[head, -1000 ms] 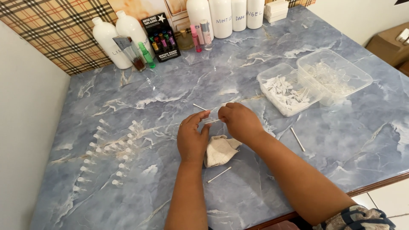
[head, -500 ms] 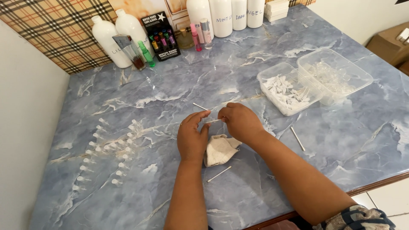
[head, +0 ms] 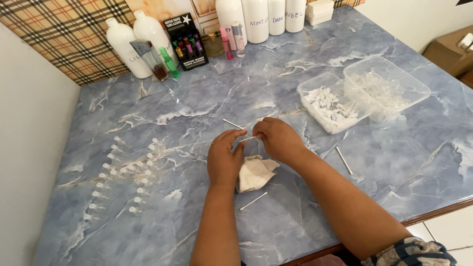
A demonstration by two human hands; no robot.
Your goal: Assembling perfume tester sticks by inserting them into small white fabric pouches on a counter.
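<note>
My left hand (head: 224, 160) and my right hand (head: 277, 139) meet over the middle of a blue marbled table (head: 207, 98). Between their fingertips they pinch a thin white stick (head: 249, 139), one hand at each end. Under my left hand lies a crumpled white cloth (head: 256, 172). More white sticks lie loose: one beyond my hands (head: 232, 123), one nearer me (head: 253, 201), one to the right (head: 344, 160).
Rows of several small clear vials (head: 123, 172) lie on the left. Two clear plastic tubs, one with white caps (head: 332, 101), one with clear parts (head: 387, 86), stand at the right. White bottles (head: 130, 42), a black box (head: 186, 42) and small coloured vials line the back wall.
Both hands stay together over the cloth; the fingers shift only slightly on the stick.
</note>
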